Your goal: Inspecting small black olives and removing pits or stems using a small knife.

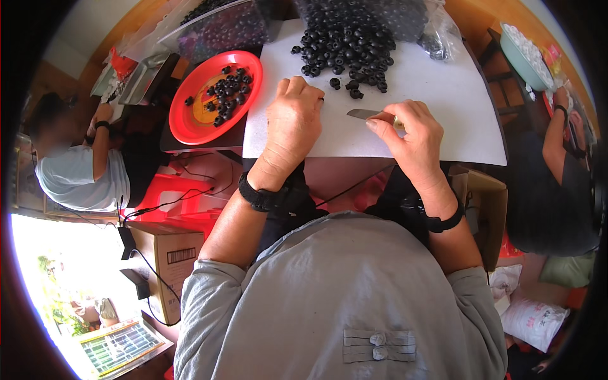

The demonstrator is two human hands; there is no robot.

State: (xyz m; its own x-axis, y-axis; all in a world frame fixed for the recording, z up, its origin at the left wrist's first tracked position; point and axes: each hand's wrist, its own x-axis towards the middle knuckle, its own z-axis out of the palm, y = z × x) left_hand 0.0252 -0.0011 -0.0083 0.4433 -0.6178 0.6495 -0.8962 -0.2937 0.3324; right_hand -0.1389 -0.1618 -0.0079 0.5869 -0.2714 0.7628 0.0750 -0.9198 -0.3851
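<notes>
My right hand [415, 130] grips a small knife [364, 114], its short blade pointing left over the white work surface [462, 126]. To its left, my left hand [294, 117] is closed, knuckles up. A small black part [322, 98] barely shows at its fingertips, mostly hidden by the fingers. Beyond both hands lies a heap of black round parts [348, 50] with holes through them, several of them loose at its near edge. Beside my left hand, a red plate [179, 101] holds more of the black parts [228, 95] on its yellow-orange middle.
Clear plastic bags [221, 31] of dark parts stand at the back. Co-workers sit at the left [82, 158] and right [557, 164]. Cardboard boxes [152, 259] flank me, cables hanging over the left one. A pale green basin [522, 57] stands far right.
</notes>
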